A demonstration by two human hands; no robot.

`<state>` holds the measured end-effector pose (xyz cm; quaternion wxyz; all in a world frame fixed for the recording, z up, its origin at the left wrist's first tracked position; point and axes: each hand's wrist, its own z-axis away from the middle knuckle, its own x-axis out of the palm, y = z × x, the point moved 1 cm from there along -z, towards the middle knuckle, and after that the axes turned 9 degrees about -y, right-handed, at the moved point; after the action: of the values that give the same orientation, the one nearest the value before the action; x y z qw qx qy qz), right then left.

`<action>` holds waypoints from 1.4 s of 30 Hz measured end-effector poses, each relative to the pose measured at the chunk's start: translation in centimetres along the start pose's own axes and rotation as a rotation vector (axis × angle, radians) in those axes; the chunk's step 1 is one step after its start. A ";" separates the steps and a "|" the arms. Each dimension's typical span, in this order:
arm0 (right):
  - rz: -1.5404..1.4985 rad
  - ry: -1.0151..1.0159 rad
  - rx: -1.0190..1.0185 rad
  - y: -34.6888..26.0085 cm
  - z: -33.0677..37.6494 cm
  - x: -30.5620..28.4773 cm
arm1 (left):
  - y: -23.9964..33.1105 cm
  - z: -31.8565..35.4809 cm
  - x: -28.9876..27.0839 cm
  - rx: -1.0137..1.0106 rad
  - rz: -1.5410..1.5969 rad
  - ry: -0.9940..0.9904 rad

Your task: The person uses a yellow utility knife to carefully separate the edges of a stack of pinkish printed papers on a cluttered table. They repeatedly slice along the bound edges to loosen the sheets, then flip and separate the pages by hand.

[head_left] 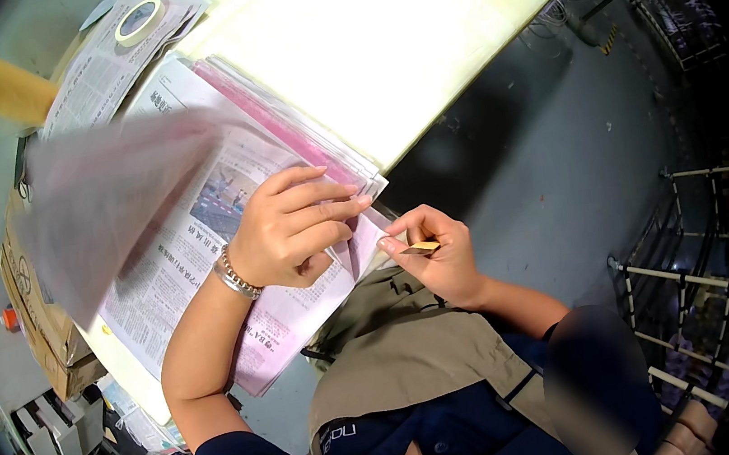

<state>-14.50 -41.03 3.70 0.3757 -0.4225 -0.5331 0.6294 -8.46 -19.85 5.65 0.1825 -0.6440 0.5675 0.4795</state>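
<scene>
A stack of newspaper sheets (277,329), some with pink pages, lies slantwise at the near edge of the bright table. One large sheet (115,194) is raised and smeared by motion at the left. My left hand (292,227), a bracelet at its wrist, reaches over the stack with fingers stretched and slightly apart. Its fingertips are at the stack's right edge, and nothing shows in its grip. By the stack's near right corner, my right hand (446,258) pinches a small flat yellowish piece with a dark edge (422,248); its exact kind is unclear.
A roll of tape (139,22) sits on more newspaper at the far left, near a yellow roll in clear plastic (16,92). A cardboard box (42,303) stands left of the table. White-jointed pipe racks (689,278) stand on the right beyond the grey floor (546,151).
</scene>
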 end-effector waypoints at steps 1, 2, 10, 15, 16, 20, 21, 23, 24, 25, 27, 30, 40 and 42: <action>-0.017 0.015 0.001 0.2 0.0 0.0 | 0.0 0.0 0.0 0.005 -0.005 0.005; -0.034 0.030 0.002 0.6 0.0 0.1 | 0.0 -0.1 0.0 0.010 -0.010 0.010; -0.115 0.001 0.042 1.0 0.1 -0.1 | -0.1 -0.1 -0.1 0.025 -0.028 0.015; -0.222 -0.053 0.083 0.7 -0.3 -1.1 | -0.1 -0.7 -0.1 0.061 -0.010 0.040; -0.292 -0.118 0.171 0.1 -0.1 -1.8 | 0.0 -0.7 -0.1 0.055 0.007 0.027; -0.218 -0.172 0.214 -0.8 0.2 -4.6 | 0.3 -0.6 0.7 0.024 0.062 -0.024; -0.125 -0.181 0.180 -1.2 0.0 -5.2 | 0.4 -0.6 0.9 0.010 0.066 -0.045; 0.061 -0.198 0.111 -2.1 -0.4 -6.4 | 0.5 -0.7 1.3 -0.026 0.085 -0.087; 0.146 -0.173 0.088 -2.4 -0.6 -7.0 | 0.5 -0.8 1.3 -0.044 0.095 -0.111; 0.058 -0.136 0.136 -3.3 -0.7 -7.1 | 0.5 -0.7 1.3 -0.054 0.105 -0.124; 0.019 -0.170 0.149 -3.4 -1.2 -7.9 | 0.4 -0.8 1.2 -0.067 0.130 -0.144; 0.150 -0.195 0.085 -3.0 -1.5 -8.3 | 0.7 -1.0 0.9 -0.095 0.147 -0.182; 0.345 -0.351 0.013 -5.4 -3.6 -8.0 | 0.4 -1.0 1.0 -0.084 0.159 -0.184; 0.395 -0.390 -0.014 -5.5 -4.4 -8.2 | 0.4 -1.1 1.0 -0.092 0.165 -0.186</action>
<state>-7.28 -46.26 9.90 0.1334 -0.3916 -0.5069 0.7563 -8.47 -21.36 5.50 0.1643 -0.5556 0.5766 0.5760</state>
